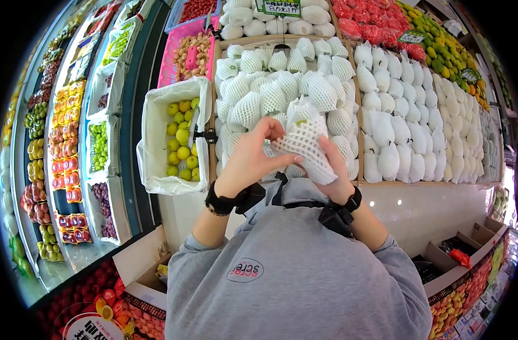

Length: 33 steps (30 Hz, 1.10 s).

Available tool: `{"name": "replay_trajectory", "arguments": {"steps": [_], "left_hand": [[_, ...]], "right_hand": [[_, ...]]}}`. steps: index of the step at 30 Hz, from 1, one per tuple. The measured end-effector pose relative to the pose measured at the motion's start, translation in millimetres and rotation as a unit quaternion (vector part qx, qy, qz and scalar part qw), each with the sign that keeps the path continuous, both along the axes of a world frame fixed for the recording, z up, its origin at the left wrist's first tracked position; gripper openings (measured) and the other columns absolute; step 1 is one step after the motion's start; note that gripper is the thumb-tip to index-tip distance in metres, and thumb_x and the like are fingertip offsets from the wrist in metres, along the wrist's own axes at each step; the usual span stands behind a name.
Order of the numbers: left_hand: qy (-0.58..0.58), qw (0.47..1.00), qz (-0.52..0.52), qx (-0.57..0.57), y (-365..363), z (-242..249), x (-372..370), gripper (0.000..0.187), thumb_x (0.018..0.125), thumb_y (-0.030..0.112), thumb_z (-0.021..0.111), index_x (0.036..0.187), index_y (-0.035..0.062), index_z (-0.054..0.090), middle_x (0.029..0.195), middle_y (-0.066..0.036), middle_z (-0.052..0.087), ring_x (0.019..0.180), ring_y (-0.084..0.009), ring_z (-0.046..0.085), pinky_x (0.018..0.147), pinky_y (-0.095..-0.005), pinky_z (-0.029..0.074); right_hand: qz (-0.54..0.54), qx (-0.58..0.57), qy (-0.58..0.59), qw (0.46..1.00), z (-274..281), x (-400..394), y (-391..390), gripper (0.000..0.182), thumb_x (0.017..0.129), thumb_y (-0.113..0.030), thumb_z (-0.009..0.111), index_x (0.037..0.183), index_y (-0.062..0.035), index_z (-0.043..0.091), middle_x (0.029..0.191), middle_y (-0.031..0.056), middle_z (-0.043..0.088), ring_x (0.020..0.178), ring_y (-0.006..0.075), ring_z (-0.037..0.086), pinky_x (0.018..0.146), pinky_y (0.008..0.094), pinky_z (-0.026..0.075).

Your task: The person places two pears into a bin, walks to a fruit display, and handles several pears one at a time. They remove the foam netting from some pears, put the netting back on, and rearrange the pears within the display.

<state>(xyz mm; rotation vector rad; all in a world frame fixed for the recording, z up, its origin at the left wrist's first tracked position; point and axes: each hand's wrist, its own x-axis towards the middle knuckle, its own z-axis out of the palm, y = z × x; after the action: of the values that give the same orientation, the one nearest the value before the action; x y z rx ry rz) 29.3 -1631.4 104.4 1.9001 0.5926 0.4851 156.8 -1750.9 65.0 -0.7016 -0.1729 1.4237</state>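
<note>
Head camera view: a white foam sleeve (307, 150) is held over the near part of the central display bin (358, 113), right of its midline. Its contents are mostly hidden; only a small yellow-green patch shows through the upper opening. The right hand (339, 173) holds the sleeve from the right side, fingers wrapped behind it; the palm and most fingertips are concealed. The left hand (248, 152) approaches from the left, thumb and forefinger set in a narrow arch, thumb tip against the near face of the sleeve. Its remaining fingers are obscured, and whether it grips the foam cannot be told.

Both forearms extend away from the body, elbows bent outward, hands raised at the centre. Black wristbands (231, 200) are visible on the left wrist; a black watch (355, 199) encircles the right.

The grey top (298, 272) conceals the near floor. The green price sign (278, 7) is cut off at the far edge. Fruit inside the bin's foam wrappings (247, 110) cannot be identified.
</note>
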Motion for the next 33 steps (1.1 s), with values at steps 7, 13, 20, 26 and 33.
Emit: {"name": "replay_trajectory", "arguments": {"steps": [7,13,20,26,33], "left_hand": [[-0.093,0.989,-0.048,0.108,0.6,-1.7,-5.9,0.021,0.067,0.007,0.072,0.076,0.0012,0.054,0.081,-0.008,0.058,0.075,-0.0187,0.054,0.069,-0.0279,0.044],[-0.072,0.988,-0.097,0.097,8.9,-5.2,-11.9,0.018,0.076,0.012,0.067,0.079,0.0011,0.052,0.074,-0.009,0.056,0.068,-0.0231,0.056,0.062,-0.0294,0.044],[-0.044,0.984,-0.114,-0.129,12.1,-12.4,-9.5,0.015,0.084,0.01,0.06,0.086,0.0023,0.047,0.09,-0.003,0.052,0.077,-0.0039,0.045,0.063,-0.0185,0.04],[-0.104,0.994,-0.021,0.027,8.4,-28.6,9.5,0.015,0.086,0.011,0.057,0.088,0.0011,0.047,0.092,-0.005,0.055,0.077,-0.0041,0.046,0.066,-0.0188,0.041],[-0.149,0.977,0.125,-0.089,-3.4,-44.2,17.2,0.017,0.082,0.013,0.062,0.088,-0.0004,0.055,0.077,-0.006,0.058,0.067,-0.0105,0.052,0.06,-0.0257,0.043]], "right_hand": [[0.03,0.018,0.057,0.998,-9.4,1.9,3.3,0.049,0.087,-0.035,0.042,0.119,0.0022,0.044,0.108,0.0139,0.058,0.094,0.0207,0.06,0.083,0.032,0.048],[0.135,-0.004,0.025,0.991,-8.4,19.4,0.5,0.053,0.087,-0.038,0.043,0.121,0.0018,0.042,0.11,0.0135,0.057,0.093,0.0214,0.06,0.079,0.0317,0.05],[0.199,0.01,-0.054,0.978,-5.6,27.8,-3.2,0.06,0.082,-0.035,0.057,0.126,0.0006,0.037,0.113,0.0083,0.055,0.097,0.0145,0.057,0.083,0.0276,0.047],[0.113,0.025,-0.034,0.993,-12.7,16.0,0.2,0.057,0.085,-0.028,0.055,0.13,-0.0018,0.031,0.119,0.0073,0.049,0.105,0.0133,0.051,0.087,0.0278,0.042],[0.044,-0.032,-0.068,0.996,-15.0,5.9,6.6,0.048,0.09,-0.03,0.048,0.129,-0.0055,0.035,0.115,0.004,0.052,0.101,0.0129,0.053,0.087,0.0284,0.042]]}}
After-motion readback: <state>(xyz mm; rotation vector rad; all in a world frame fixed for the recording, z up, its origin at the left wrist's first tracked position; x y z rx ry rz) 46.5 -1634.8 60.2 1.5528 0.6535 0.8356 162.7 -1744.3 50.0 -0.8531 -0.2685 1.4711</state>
